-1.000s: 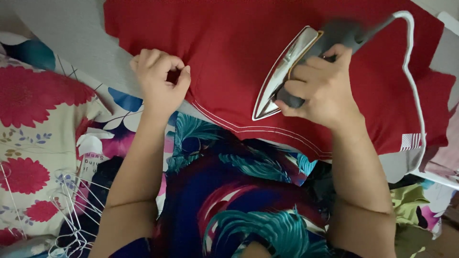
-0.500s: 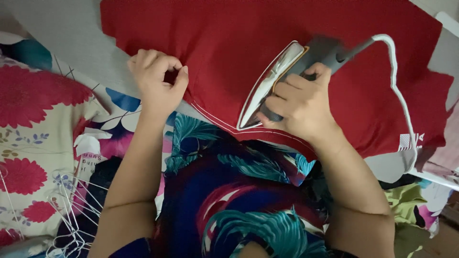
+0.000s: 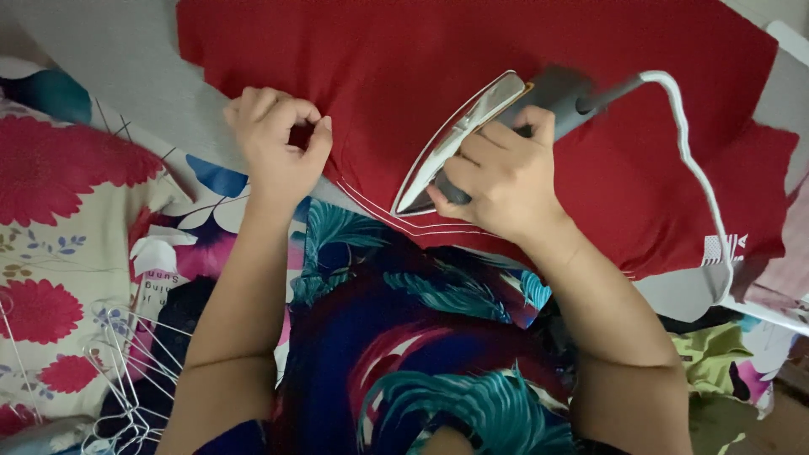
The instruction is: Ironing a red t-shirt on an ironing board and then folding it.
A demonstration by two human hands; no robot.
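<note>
Grey board; right hand (image 3: 497, 173) hides iron (image 3: 472, 135) handle.

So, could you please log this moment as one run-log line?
left hand: pinching red garment | right hand: gripping iron on garment | wire hangers: lower left

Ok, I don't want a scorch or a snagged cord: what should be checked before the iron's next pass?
1. Right hand grips the iron handle: ok.
2. Left hand pinches the red garment edge, apart from the iron: ok.
3. White cord loops free on the right: ok.
4. Fabric ahead looks flat: ok.
5. Iron heat: cannot tell.
</note>
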